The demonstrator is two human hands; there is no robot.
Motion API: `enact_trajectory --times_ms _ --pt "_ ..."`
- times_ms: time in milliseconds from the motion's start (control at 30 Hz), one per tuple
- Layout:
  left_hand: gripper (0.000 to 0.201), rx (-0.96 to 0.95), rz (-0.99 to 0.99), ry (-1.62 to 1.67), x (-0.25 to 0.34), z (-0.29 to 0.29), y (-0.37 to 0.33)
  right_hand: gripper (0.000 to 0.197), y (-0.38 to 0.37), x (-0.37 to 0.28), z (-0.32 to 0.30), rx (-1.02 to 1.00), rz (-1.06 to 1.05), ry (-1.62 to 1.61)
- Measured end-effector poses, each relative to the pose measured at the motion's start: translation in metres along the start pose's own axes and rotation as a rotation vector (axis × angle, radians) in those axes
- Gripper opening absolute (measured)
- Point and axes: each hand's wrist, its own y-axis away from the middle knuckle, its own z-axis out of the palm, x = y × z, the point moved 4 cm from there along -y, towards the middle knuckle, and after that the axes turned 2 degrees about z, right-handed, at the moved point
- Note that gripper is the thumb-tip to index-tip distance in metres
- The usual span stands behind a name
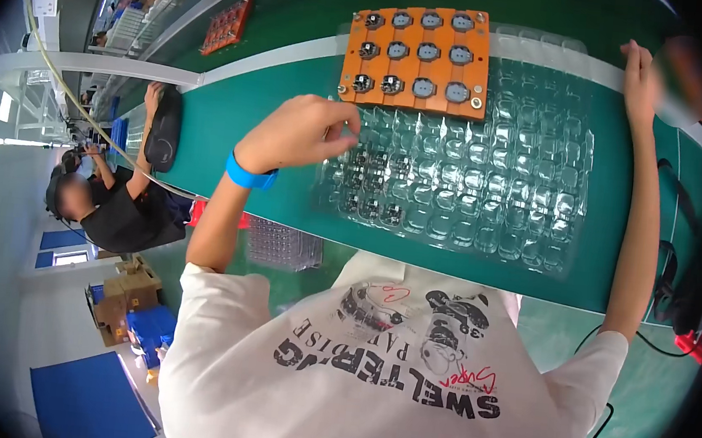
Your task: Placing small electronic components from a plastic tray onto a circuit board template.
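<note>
Left hand: the left hand hangs over the left side of the clear tray, just below the orange fixture's lower left corner; its fingers are curled, thumb and forefinger near each other, and whether they pinch anything I cannot tell.
Wrist: a blue wristband circles the left one.
Right hand: the right hand is well apart from the left, near the white rail at the bench's far side; whether its fingers are spread or pressed together I cannot tell.
Orange fixture: the orange fixture lies at the tray's far edge, with three rows of four round grey seats; small black parts sit on four, three down the left column and one second in the nearest row.
Clear tray: the clear tray lies on the green bench, with dark components in pockets at its left.
Left end: a black case lies near a co-worker's hand.
</note>
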Motion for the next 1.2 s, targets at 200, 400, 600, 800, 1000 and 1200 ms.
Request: enact_trajectory --times_ms 200,400,600,800,1000,1200 --pt "0.012 -0.226 0.122 -0.213 -0.010 0.034 0.006 0.039 -0.006 -0.006 0.007 0.002 0.036 -0.067" --pt "0.006 -0.044 -0.069 0.078 -0.004 -0.015 -0.005 0.031 -0.002 -0.039 -0.003 0.149 -0.324 0.055" --pt "0.007 0.438 0.321 -0.222 -0.011 -0.044 -0.065 0.038 -0.004 -0.016 0.007 0.087 -0.220 -0.120" --pt "0.007 0.439 0.334 -0.275 -0.047 -0.035 -0.121 0.039 0.007 -0.045 0.006 -0.028 0.005 -0.122" --pt "0.006 0.378 0.353 -0.316 -0.039 -0.033 -0.134 0.042 -0.003 -0.017 0.002 -0.038 -0.056 -0.094" --pt "0.006 0.382 0.316 -0.266 -0.044 -0.032 -0.134 0.021 0.004 -0.038 -0.002 0.013 -0.210 0.021"
